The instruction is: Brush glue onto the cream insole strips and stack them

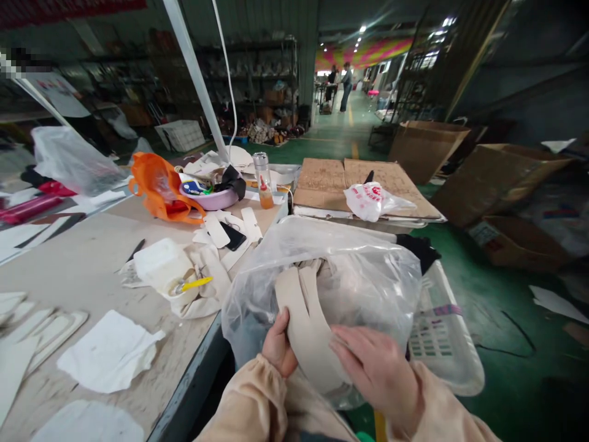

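A stack of curved beige pieces (pixel 301 325), flat with a slit near the top, bends between my hands over a clear plastic bag (pixel 257 285). My left hand (pixel 279 348) is closed on its left edge, thumb on the front face. On the right side, my right hand (pixel 372 365) has its fingers together against the pieces' edge; its thumb is hidden. The bag's mouth lies open around the pieces, and more beige material shows inside it. Underneath and to the right, a white plastic basket (pixel 453 344) supports the bag.
Left is a worktable (pixel 184 344) with white cut pieces (pixel 41 328), a glue container with a yellow-handled brush (pixel 196 283), a phone (pixel 234 236), an orange bag (pixel 159 187) and a bottle (pixel 263 184). Ahead lies cardboard (pixel 322 181); cartons (pixel 497 184) stand right.
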